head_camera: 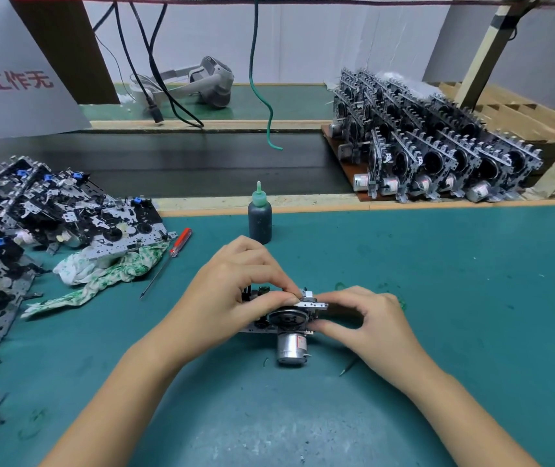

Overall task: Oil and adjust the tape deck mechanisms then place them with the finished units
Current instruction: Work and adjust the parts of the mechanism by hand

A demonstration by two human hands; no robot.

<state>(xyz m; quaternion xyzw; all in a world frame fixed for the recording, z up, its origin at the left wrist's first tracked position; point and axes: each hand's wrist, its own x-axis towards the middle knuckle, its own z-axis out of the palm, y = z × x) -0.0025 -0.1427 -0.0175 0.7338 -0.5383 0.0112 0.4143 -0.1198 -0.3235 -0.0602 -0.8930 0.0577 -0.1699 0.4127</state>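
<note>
Both hands curl inward, left hand (pixel 235 281) and right hand (pixel 367 318) pinching one tape deck mechanism (pixel 286 320) on the green bench mat (pixel 437 264), near the oil bottle (pixel 260 217).

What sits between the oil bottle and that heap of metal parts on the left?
A red-handled screwdriver lies on the green mat between the bottle and the heap, in the head view.

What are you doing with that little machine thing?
A person is working on one tape deck mechanism on the green mat. The left hand and right hand both pinch its metal frame. The oil bottle stands just behind, untouched, and a red screwdriver lies left of it. A pile of mechanisms lies left; finished units stand in rows far right.
</note>
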